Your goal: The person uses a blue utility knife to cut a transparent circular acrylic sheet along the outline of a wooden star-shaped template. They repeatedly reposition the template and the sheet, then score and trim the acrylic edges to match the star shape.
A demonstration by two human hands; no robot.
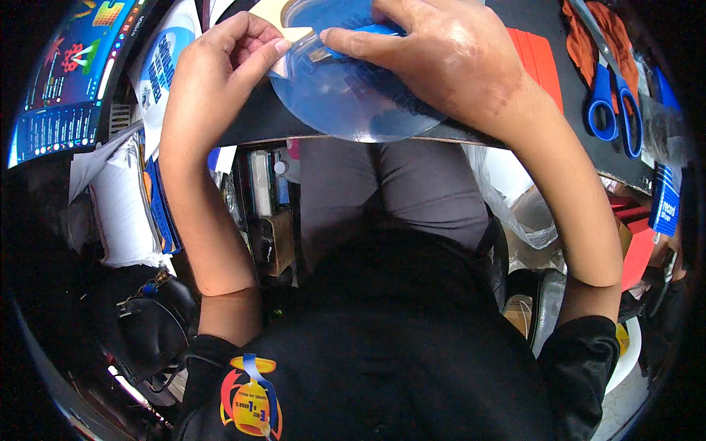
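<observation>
My left hand (224,77) pinches the edge of a cream-coloured flat piece (294,34), its thumb and forefinger pressed together; the piece looks like card or foam. In my right hand (460,62) lies a blue utility knife (368,35), forefinger stretched along it. Its short metal blade points left, close beside the cream piece; whether it touches cannot be made out. Beneath both hands a translucent blue round plastic sheet (353,114) rests on the dark table and juts slightly over the front edge. My right hand covers part of the sheet and most of the knife.
Blue-handled scissors (603,103) lie at the right beside orange cloth (577,37). An orange-red sheet (535,66) sits by my right wrist. A lit screen (66,81) and a printed paper (165,70) stand left. Below are a notebook (121,202) and a transparent plastic bag (526,224).
</observation>
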